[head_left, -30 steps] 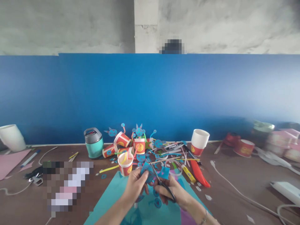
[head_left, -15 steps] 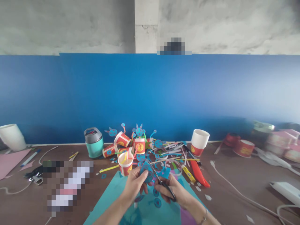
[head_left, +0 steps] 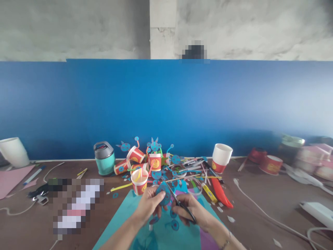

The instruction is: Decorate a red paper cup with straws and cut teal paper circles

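Observation:
Between thumb and fingers, my left hand (head_left: 151,205) pinches a blue paper cutout (head_left: 161,194) with dark and reddish drawing on it. A pair of black-handled scissors (head_left: 186,211) is gripped in my right hand (head_left: 191,208), its blades lying along the cutout's right edge. Below the hands, blue paper circles (head_left: 175,225) with drawn rings lie on a turquoise sheet (head_left: 125,222). Just beyond my left hand stands a red and white paper cup (head_left: 139,182) with straws in it.
Paper cups with blue creature cutouts (head_left: 154,146) crowd the back middle, beside a teal flask (head_left: 105,161). Straws and pens (head_left: 192,166) lie heaped at centre right, near a yellow cutter (head_left: 209,193) and a red curved piece (head_left: 221,194). Stacked cups (head_left: 221,158) and a white cable (head_left: 262,211) are further right.
The pointed corner at the top of the blue cutout is gone, leaving a rounder edge. The scissors stay against it, and both hands have barely moved.

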`<state>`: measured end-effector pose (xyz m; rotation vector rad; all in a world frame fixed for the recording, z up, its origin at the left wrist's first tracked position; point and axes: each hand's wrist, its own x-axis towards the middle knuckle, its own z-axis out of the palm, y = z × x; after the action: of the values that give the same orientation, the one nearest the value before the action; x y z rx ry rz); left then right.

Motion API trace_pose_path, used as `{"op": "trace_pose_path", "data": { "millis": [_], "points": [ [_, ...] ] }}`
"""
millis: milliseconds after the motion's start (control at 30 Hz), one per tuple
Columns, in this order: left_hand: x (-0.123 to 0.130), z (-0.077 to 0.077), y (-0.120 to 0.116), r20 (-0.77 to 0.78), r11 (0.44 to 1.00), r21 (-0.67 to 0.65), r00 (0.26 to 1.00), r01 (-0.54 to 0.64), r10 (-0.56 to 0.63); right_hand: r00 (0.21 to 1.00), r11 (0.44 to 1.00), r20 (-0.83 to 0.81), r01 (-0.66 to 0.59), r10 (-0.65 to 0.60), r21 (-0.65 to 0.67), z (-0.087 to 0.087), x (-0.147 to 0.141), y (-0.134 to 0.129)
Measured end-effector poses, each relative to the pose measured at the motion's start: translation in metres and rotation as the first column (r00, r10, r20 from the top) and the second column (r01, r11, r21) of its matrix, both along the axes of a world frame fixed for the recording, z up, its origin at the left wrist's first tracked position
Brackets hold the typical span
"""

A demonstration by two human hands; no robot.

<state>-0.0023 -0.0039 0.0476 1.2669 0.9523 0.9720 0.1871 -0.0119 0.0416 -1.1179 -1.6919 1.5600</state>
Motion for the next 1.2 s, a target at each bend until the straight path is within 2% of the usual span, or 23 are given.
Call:
{"op": "trace_pose_path", "data": {
  "millis": [233, 367, 467, 700, 900, 1200],
  "points": [
    [-0.003, -0.006, 0.005, 0.013, 1.000, -0.016, 1.000, 0.000, 0.001, 1.000, 1.000, 0.000, -0.007, 0.007, -0.029, 0.009, 0.001, -0.002],
    [0.001, -0.010, 0.005, 0.059, 0.991, -0.076, 0.992, -0.111, 0.115, 1.000, 1.000, -0.017, 0.017, -0.017, -0.019, 0.001, 0.000, 0.001],
    [0.007, -0.008, -0.001, 0.108, 0.976, -0.096, 0.972, -0.197, 0.207, 0.998, 0.999, -0.040, 0.042, -0.042, -0.003, -0.006, -0.002, 0.002],
    [0.013, -0.007, -0.006, 0.057, 0.987, 0.002, 0.986, -0.160, 0.159, 1.000, 1.000, -0.021, 0.014, -0.014, 0.000, -0.004, -0.004, 0.001],
    [0.010, -0.009, -0.003, 0.041, 0.998, -0.016, 0.997, -0.067, 0.067, 0.999, 0.999, -0.044, -0.017, 0.019, 0.040, -0.001, -0.004, -0.001],
    [0.007, -0.003, -0.005, 0.025, 0.997, -0.021, 0.997, -0.070, 0.071, 1.000, 0.999, 0.011, -0.022, 0.021, 0.045, -0.001, -0.003, 0.000]
  ]
}}
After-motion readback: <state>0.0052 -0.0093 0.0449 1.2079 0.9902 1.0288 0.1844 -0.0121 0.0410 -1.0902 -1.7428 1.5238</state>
